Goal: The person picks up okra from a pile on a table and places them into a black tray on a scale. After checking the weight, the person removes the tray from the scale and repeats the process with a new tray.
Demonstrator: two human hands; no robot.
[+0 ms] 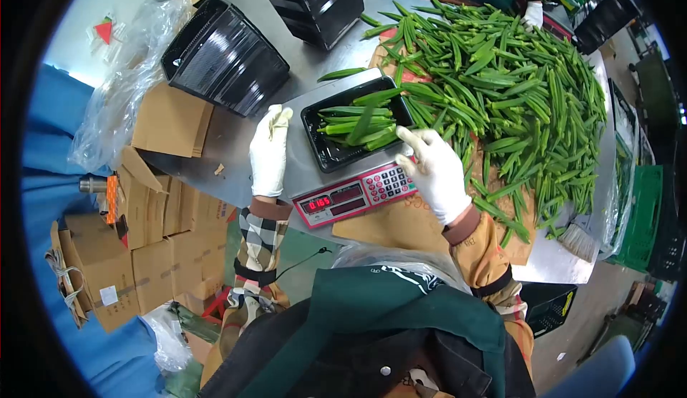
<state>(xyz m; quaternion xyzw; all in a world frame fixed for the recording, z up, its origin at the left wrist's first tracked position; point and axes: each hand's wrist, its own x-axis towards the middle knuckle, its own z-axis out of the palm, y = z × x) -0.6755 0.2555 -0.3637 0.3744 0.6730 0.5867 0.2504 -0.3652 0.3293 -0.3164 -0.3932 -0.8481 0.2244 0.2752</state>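
A black plastic tray [313, 135] holding several green okra pods [358, 123] rests on a weighing scale [372, 192] with a red front. Its lit display reads about 0.165. Beside the tray's right edge is my right hand [438, 173] in a white glove, thumb and forefinger apart, with nothing visible between them. Its fingertips are close to the pods at the tray's right end. My left hand [269, 155], also gloved in white, is left of the scale, fingers stretched loosely upward and holding nothing I can see.
A large okra heap [515, 105] covers the right side of the metal table. Stacked black trays [227, 58] stand at the back left, with another black stack [315, 1] behind. Cardboard boxes [154, 255] are piled at left. A co-worker's gloved hand [533, 14] is beyond the heap.
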